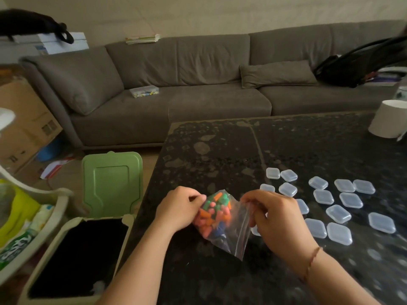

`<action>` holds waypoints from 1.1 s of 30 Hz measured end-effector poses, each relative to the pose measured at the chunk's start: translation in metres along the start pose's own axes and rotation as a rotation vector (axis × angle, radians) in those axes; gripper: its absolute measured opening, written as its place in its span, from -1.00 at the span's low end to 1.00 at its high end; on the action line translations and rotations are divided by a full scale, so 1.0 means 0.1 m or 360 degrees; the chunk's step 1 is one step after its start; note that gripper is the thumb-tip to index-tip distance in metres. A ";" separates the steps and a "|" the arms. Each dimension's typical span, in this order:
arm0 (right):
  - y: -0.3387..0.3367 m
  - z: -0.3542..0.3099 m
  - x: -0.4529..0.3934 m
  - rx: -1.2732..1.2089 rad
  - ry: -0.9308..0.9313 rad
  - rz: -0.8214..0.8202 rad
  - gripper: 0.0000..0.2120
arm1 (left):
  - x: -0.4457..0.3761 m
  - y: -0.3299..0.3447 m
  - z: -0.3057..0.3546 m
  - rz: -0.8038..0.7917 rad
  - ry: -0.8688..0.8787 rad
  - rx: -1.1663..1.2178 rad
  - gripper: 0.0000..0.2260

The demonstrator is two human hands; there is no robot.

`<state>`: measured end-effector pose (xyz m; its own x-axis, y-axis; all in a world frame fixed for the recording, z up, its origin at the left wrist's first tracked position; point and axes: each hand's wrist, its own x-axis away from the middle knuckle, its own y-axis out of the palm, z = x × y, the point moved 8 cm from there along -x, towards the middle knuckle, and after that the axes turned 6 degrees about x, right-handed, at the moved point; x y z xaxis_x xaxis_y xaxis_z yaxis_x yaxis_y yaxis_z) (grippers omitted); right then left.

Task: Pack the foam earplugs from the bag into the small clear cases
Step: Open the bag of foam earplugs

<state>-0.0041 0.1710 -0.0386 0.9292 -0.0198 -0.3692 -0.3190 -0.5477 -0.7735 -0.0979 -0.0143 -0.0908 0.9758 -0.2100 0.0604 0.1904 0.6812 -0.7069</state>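
A clear plastic bag (235, 238) full of orange, pink, green and blue foam earplugs (214, 213) is held just above the dark speckled table (220, 150). My left hand (179, 209) pinches the bag's left side by the earplugs. My right hand (276, 216) pinches the bag's upper right edge. Several small clear cases (338, 213) lie shut on the table to the right of my hands; a few are partly hidden behind my right hand.
An open bin with a raised green lid (112, 183) stands at the table's left edge. A white round container (388, 118) sits at the table's far right. A grey sofa (176, 84) runs behind the table. Cardboard boxes (22, 119) and a basket (24, 227) are on the left.
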 end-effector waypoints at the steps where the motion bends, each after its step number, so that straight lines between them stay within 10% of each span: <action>1: 0.01 0.00 0.00 0.0010 0.0008 -0.0010 -0.75 | -0.01 0.01 0.00 -0.0009 -0.0009 0.0039 -0.83; 11: 0.00 0.09 0.02 0.0004 0.0200 0.0007 -0.78 | 0.06 -0.33 -0.05 0.0185 0.0054 0.1479 -0.72; 33: 0.13 0.07 0.02 0.0090 0.0264 -0.0223 -0.83 | -0.01 -0.32 -0.13 0.0311 0.0085 0.1121 -0.84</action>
<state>-0.0077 0.1699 -0.0527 0.9817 -0.0866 -0.1698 -0.1901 -0.5072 -0.8406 -0.1066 -0.0447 -0.0772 0.9959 -0.0600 -0.0677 0.0546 0.9953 -0.0797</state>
